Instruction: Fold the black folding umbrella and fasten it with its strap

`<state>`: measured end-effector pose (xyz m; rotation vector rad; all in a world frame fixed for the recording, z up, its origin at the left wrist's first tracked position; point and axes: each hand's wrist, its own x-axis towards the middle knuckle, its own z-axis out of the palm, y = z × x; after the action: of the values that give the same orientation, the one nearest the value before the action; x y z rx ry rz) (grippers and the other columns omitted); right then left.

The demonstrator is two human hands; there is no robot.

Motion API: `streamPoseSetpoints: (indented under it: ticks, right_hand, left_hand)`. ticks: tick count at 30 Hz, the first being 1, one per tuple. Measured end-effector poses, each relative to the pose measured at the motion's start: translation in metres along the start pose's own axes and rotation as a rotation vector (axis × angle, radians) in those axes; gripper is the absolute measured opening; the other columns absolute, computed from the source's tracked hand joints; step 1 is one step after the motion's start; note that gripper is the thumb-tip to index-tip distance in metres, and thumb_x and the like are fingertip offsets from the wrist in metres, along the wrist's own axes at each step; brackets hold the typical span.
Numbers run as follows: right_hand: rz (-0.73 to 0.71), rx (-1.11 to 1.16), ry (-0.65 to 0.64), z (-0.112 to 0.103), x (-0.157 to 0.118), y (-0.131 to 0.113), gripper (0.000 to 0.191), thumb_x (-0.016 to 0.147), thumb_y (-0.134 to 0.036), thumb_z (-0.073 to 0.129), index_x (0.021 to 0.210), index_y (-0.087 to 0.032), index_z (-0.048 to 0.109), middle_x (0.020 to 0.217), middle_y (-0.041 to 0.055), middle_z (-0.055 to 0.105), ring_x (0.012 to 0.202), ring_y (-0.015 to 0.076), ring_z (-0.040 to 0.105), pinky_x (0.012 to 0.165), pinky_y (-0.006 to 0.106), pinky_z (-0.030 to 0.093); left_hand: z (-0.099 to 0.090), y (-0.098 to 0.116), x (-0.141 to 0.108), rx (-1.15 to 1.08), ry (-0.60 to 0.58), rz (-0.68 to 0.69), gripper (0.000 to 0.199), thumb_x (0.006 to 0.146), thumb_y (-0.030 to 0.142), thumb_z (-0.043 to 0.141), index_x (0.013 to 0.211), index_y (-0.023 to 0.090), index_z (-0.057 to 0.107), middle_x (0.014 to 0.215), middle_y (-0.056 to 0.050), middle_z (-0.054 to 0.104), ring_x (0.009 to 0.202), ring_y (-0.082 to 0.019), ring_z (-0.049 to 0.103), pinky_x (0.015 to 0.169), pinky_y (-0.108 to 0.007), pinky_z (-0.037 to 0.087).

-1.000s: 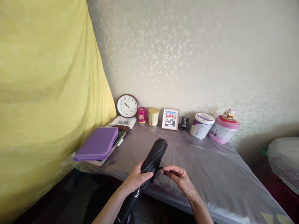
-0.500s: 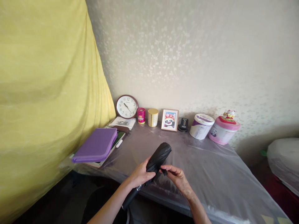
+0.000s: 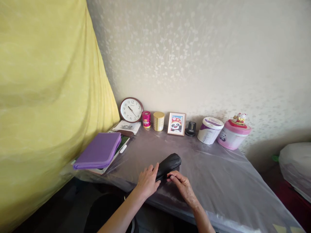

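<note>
A folded black umbrella (image 3: 170, 163) is held at the table's front edge, its rounded end pointing to the upper right. My left hand (image 3: 148, 181) is wrapped round its lower part, fingers on top and thumb on the near side; the handle is hidden behind the hand and forearm. On the umbrella's right side, my right hand (image 3: 179, 183) has thumb and forefinger pinched together at the black fabric. What exactly lies between these fingertips is too small to make out.
A purple zip folder (image 3: 98, 150) lies on papers at the left. Along the wall stand a clock (image 3: 131, 110), red tin (image 3: 146, 119), yellow tin (image 3: 158, 121), panda picture frame (image 3: 177, 124), black device (image 3: 190, 129), white tub (image 3: 210, 131) and pink tub (image 3: 233, 134).
The umbrella has turned and tipped lower, its end now further right. My left hand has shifted over it, hiding the handle. The black strap end by my right fingers no longer shows.
</note>
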<state>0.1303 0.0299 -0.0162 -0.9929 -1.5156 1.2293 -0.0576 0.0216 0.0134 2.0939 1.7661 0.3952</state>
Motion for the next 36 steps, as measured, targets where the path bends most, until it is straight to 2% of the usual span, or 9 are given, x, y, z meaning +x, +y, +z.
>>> streamPoseSetpoints:
  ticks: [4, 10, 17, 21, 26, 32, 36]
  right_hand:
    - [0.062, 0.083, 0.045, 0.001, 0.001, 0.004, 0.028, 0.077, -0.047, 0.06, 0.088, -0.022, 0.069, 0.089, 0.004, 0.064, 0.079, 0.018, 0.062, 0.082, 0.033, 0.048]
    - [0.087, 0.113, 0.053, 0.005, 0.001, 0.001, 0.029, 0.075, -0.046, 0.063, 0.088, -0.021, 0.068, 0.088, 0.0035, 0.064, 0.076, 0.0173, 0.062, 0.08, 0.031, 0.048]
    - [-0.015, 0.049, 0.011, 0.005, -0.003, 0.0, 0.027, 0.078, -0.047, 0.058, 0.085, -0.022, 0.067, 0.088, 0.0033, 0.059, 0.081, 0.0172, 0.058, 0.079, 0.03, 0.049]
    - [-0.059, -0.024, -0.004, 0.009, -0.001, -0.01, 0.025, 0.081, -0.045, 0.055, 0.084, -0.023, 0.066, 0.086, 0.0033, 0.057, 0.08, 0.0165, 0.056, 0.077, 0.029, 0.049]
    - [-0.102, -0.073, -0.035, 0.021, 0.018, -0.017, 0.024, 0.083, -0.042, 0.052, 0.085, -0.022, 0.066, 0.089, 0.0033, 0.054, 0.077, 0.0147, 0.055, 0.073, 0.027, 0.048]
    - [-0.089, -0.234, -0.051, 0.03, 0.036, -0.016, 0.02, 0.084, -0.032, 0.049, 0.087, -0.022, 0.066, 0.087, 0.0027, 0.053, 0.062, 0.0107, 0.053, 0.062, 0.026, 0.048]
    - [-0.058, -0.375, 0.02, 0.033, 0.042, -0.012, 0.016, 0.077, -0.021, 0.052, 0.09, -0.021, 0.062, 0.078, 0.0006, 0.054, 0.057, 0.011, 0.051, 0.058, 0.026, 0.047]
  left_hand:
    - [0.004, -0.004, -0.008, 0.021, 0.041, 0.007, 0.06, 0.083, 0.028, 0.045, 0.139, 0.02, 0.025, 0.125, -0.013, 0.045, 0.115, -0.027, 0.044, 0.095, -0.039, 0.035]
    - [0.009, -0.012, -0.017, -0.032, 0.102, 0.14, 0.063, 0.083, 0.019, 0.041, 0.14, 0.029, 0.017, 0.127, -0.007, 0.044, 0.115, -0.021, 0.044, 0.098, -0.035, 0.036]
    - [0.017, -0.014, -0.021, 0.087, 0.141, 0.175, 0.051, 0.086, 0.017, 0.037, 0.133, 0.033, 0.032, 0.133, -0.006, 0.04, 0.118, -0.022, 0.043, 0.097, -0.04, 0.039]
    - [0.017, -0.012, -0.021, 0.116, 0.144, 0.178, 0.048, 0.087, 0.016, 0.037, 0.132, 0.032, 0.034, 0.133, -0.007, 0.04, 0.117, -0.022, 0.044, 0.094, -0.038, 0.041]
    - [0.018, -0.009, -0.024, 0.157, 0.177, 0.182, 0.048, 0.086, 0.013, 0.036, 0.13, 0.032, 0.036, 0.133, -0.006, 0.041, 0.116, -0.023, 0.044, 0.093, -0.04, 0.042]
    - [0.024, -0.007, -0.027, 0.173, 0.233, 0.182, 0.044, 0.084, 0.009, 0.036, 0.124, 0.028, 0.041, 0.132, -0.007, 0.043, 0.115, -0.023, 0.045, 0.094, -0.041, 0.041]
    - [0.027, -0.008, -0.027, 0.149, 0.235, 0.184, 0.043, 0.083, 0.009, 0.037, 0.122, 0.026, 0.042, 0.133, -0.008, 0.043, 0.116, -0.024, 0.045, 0.096, -0.042, 0.039]
